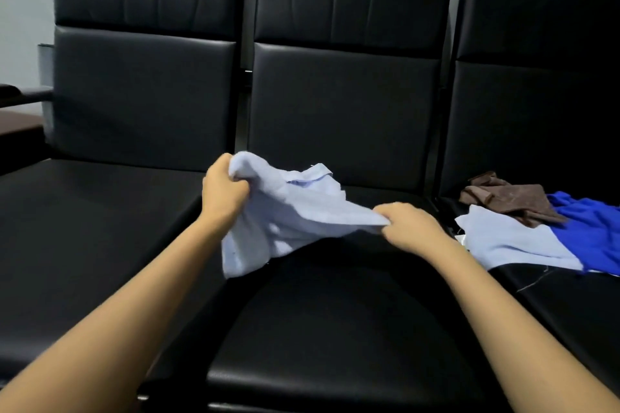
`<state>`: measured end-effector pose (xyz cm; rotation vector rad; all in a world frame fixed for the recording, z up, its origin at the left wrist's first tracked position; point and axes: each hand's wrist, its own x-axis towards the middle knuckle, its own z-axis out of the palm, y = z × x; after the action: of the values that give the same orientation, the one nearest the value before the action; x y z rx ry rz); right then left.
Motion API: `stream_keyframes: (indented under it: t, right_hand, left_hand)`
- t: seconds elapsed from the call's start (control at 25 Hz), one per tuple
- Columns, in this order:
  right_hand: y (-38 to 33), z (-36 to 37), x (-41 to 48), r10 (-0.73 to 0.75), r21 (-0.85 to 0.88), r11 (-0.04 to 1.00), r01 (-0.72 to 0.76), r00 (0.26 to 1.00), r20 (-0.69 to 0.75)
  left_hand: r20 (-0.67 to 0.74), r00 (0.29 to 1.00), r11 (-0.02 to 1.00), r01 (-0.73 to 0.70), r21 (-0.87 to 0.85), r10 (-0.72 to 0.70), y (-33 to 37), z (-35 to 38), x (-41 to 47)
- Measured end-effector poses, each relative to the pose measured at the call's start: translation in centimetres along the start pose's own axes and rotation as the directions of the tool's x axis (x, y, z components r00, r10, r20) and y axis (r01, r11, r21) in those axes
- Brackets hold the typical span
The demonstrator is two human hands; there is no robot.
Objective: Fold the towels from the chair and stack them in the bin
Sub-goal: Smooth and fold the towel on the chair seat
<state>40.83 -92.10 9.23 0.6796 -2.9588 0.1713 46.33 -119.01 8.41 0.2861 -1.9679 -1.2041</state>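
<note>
Above the middle black leather chair seat [335, 329], the left hand [224, 193] grips one bunched edge of the crumpled pale blue towel [285, 218] and the right hand [407, 226] pinches its corner, probably to spread it for folding, while more towels [523, 235] wait at three o'clock.

The scene is dimly and evenly lit. A soft sheen is seen on the black chair backs [349, 3], while the seats [335, 329] are lost in deep shadow. Straight edges are bowed near the borders, and the pale towel [288, 211] is rendered slightly soft.
</note>
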Motion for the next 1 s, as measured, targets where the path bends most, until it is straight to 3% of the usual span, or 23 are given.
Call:
stream_keyframes:
  t: [0.04,0.08,0.12,0.16,0.24,0.28,0.36,0.4,0.44,0.48,0.52,0.56,0.6,0.68,0.76,0.84,0.92,1.0]
  right_hand:
    - [0.5,-0.2,0.2,0.024,0.192,0.981,-0.004,0.994,-0.104]
    - [0.9,-0.4,0.5,0.088,0.446,0.895,0.003,0.979,-0.184]
    - [0.9,-0.8,0.5,0.164,0.694,0.719,0.033,0.963,-0.216]
    - [0.8,-1.0,0.4,0.218,0.875,0.480,0.070,0.956,-0.196]
    - [0.3,-1.1,0.2,0.300,0.993,0.066,0.102,0.947,-0.118]
    - [0.2,-1.4,0.0,0.347,0.994,-0.053,0.094,0.935,-0.070]
    - [0.3,-1.8,-0.3,0.426,0.978,-0.186,0.088,0.905,0.000]
    - [0.6,-1.9,-0.2,0.436,0.977,-0.198,0.076,0.900,0.019]
    - [1.0,-2.1,-0.1,0.430,0.993,-0.112,0.039,0.903,0.013]
    - [1.5,-2.4,0.0,0.408,0.992,0.117,-0.040,0.913,-0.011]
    - [1.9,-2.3,0.1,0.344,0.899,0.420,-0.121,0.938,-0.034]
    - [2.1,-2.0,0.1,0.229,0.715,0.685,-0.138,0.973,-0.032]
    - [2.1,-1.4,0.1,0.083,0.521,0.850,-0.073,0.997,0.004]
    - [1.6,0.5,-0.5,-0.181,0.304,0.946,0.113,0.961,0.207]
    - [0.4,1.9,-1.5,-0.250,0.239,0.958,0.159,0.871,0.423]
    - [0.2,2.5,-1.0,-0.149,0.133,0.986,0.100,0.882,0.447]
    - [0.7,1.3,-0.2,0.038,-0.076,0.997,-0.001,0.875,0.483]
    - [1.4,-0.3,0.2,0.164,-0.155,0.984,-0.083,0.752,0.639]
  left_hand:
    - [0.130,0.991,0.992,-0.035,0.118,0.019,-0.2,-0.3,0.0]
    - [0.301,0.954,0.969,-0.071,0.235,-0.003,-0.1,-0.4,-0.3]
    - [0.449,0.890,0.936,-0.085,0.341,-0.083,0.0,-0.4,-0.8]
    - [0.548,0.817,0.904,-0.083,0.419,-0.179,0.0,-0.2,-1.5]
    - [0.627,0.733,0.879,-0.083,0.470,-0.266,-0.4,0.5,-2.3]
    - [0.659,0.723,0.907,-0.111,0.406,-0.207,-0.4,1.0,-2.5]
    - [0.670,0.741,0.982,-0.087,0.170,-0.051,0.6,1.2,-2.5]
    - [0.663,0.749,0.996,-0.065,0.068,0.003,1.5,1.1,-2.4]
    - [0.674,0.738,0.998,-0.061,0.026,0.028,2.1,1.0,-2.5]
    - [0.703,0.711,0.996,-0.071,0.047,0.017,2.3,1.0,-2.5]
    - [0.758,0.652,0.986,-0.105,0.132,-0.033,2.4,0.9,-2.6]
    - [0.817,0.568,0.958,-0.166,0.235,-0.102,1.8,1.0,-2.6]
    - [0.853,0.489,0.909,-0.247,0.336,-0.183,0.6,1.3,-2.7]
    - [0.863,0.458,0.820,-0.396,0.413,-0.214,-1.5,2.0,-3.5]
    - [0.851,0.474,0.797,-0.414,0.441,-0.225,-2.5,2.3,-4.4]
    - [0.806,0.493,0.738,-0.399,0.544,-0.327,-2.1,2.6,-4.9]
    - [0.731,0.528,0.567,-0.471,0.676,-0.432,-1.3,3.4,-4.8]
    - [0.671,0.496,0.404,-0.545,0.734,-0.551,0.8,3.7,-5.0]
